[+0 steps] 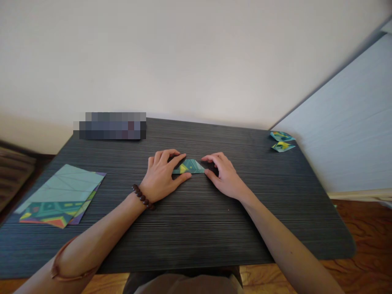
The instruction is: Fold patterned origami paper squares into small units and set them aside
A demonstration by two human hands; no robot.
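A folded piece of patterned paper [190,166], green with yellow and light blue parts, lies flat on the dark table in front of me. My left hand [161,173] holds down its left part, thumb along the near edge and index finger along the far edge. That end of the paper is partly hidden under the hand. At the pointed right end is my right hand [223,173], its thumb touching or very near the tip. Its index finger is curved and apart from the thumb, with nothing gripped between them.
Patterned paper sheets [67,183] with crease lines lie at the table's left. Two folded paper pieces [282,147] sit near the far right corner. A blurred-out object [112,126] stands at the back left. A wall borders the far edge of the dark table [196,232].
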